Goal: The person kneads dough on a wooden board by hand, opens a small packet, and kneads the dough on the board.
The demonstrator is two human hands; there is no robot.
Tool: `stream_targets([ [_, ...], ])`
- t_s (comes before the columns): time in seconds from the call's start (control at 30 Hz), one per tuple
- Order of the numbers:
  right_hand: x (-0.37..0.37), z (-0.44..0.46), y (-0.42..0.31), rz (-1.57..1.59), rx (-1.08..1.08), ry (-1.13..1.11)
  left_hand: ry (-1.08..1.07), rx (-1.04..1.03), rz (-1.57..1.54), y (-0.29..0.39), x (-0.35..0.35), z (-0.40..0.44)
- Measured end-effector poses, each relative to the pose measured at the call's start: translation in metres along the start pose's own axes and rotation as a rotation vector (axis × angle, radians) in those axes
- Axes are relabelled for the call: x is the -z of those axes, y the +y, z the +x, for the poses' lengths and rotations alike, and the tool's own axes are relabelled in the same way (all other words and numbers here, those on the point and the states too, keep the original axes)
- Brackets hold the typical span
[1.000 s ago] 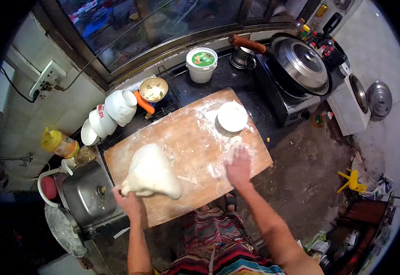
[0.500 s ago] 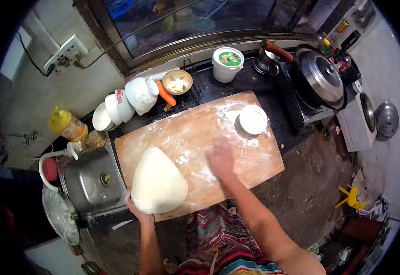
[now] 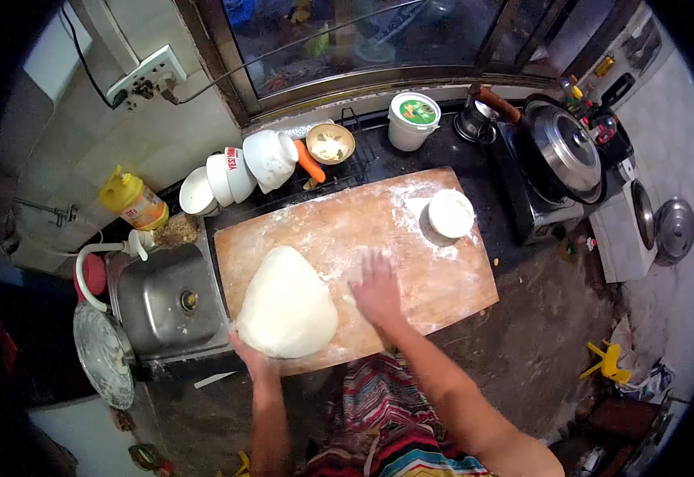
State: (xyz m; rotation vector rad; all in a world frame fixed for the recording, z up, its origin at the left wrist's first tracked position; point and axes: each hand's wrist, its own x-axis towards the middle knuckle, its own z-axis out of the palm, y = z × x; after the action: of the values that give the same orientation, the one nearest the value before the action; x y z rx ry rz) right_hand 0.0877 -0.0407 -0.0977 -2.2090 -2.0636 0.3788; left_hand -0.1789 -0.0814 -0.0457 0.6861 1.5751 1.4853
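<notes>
A large smooth lump of white dough [image 3: 289, 306] lies on the left part of a floured wooden board [image 3: 410, 278]. Against the dough's lower left edge is my left hand [image 3: 257, 359], its fingers partly hidden by the dough. My right hand [image 3: 378, 294] rests palm down on the board, right of the dough, with fingers spread and nothing held. A white bowl of flour [image 3: 450, 214] stands near the board's upper right corner.
Left of the board is a metal sink [image 3: 152, 302] with a faucet. Stacked bowls [image 3: 231, 175], a yellow bottle [image 3: 136, 203] and a lidded white tub [image 3: 412, 123] stand behind. A lidded wok [image 3: 563, 151] sits on a stove at right.
The dough has flipped or settled from a folded, lifted shape into a smooth mound. My right hand has moved left across the board toward it. The whole view has shifted.
</notes>
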Motion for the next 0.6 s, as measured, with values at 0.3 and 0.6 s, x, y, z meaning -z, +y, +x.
stream_targets([
  [0.3,0.095,-0.005,0.051,1.770,0.017,-0.124,-0.442,-0.593,0.618,0.061,-0.145,-0.136],
  [0.6,0.094,-0.003,0.032,0.261,0.013,0.157,-0.499,-0.944,1.157,0.028,-0.199,-0.020],
])
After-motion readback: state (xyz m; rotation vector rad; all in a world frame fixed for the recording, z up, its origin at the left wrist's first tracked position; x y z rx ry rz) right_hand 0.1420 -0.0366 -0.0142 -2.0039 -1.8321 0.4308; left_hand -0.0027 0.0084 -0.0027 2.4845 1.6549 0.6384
